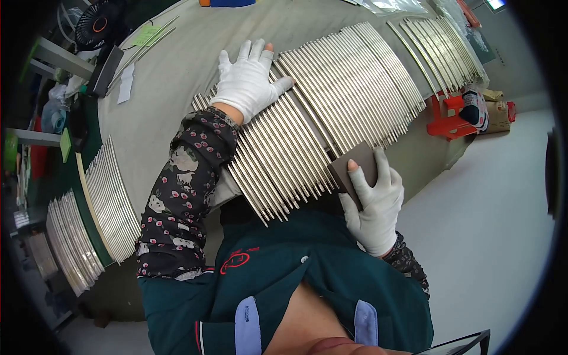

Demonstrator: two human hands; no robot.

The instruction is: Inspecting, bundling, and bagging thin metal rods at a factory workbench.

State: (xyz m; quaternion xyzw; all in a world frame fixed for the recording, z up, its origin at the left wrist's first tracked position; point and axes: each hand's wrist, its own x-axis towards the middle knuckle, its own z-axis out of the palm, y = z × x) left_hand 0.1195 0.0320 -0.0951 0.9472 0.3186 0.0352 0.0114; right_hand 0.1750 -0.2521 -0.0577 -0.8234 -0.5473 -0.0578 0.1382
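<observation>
Long, thin silvery metal rods lie side by side on the table in front of me, in a left group (278,151) and a larger right group (349,77) with a narrow gap between them. My left hand (247,80), in a white glove with bare thumb and index fingertips, rests spread and flat on the far end of the left group. My right hand (377,210), gloved the same way, grips a brown-grey rectangular block (362,161), which looks like a sanding sponge. The block sits at the near ends of the rods, by the gap.
More rods (444,53) lie at the far right, near a red plastic stool (447,118) with packages on it. Further rod bundles (112,198) stand at the left. A small black fan (97,25), a green note (146,35) and a white paper strip (126,83) are at the far left.
</observation>
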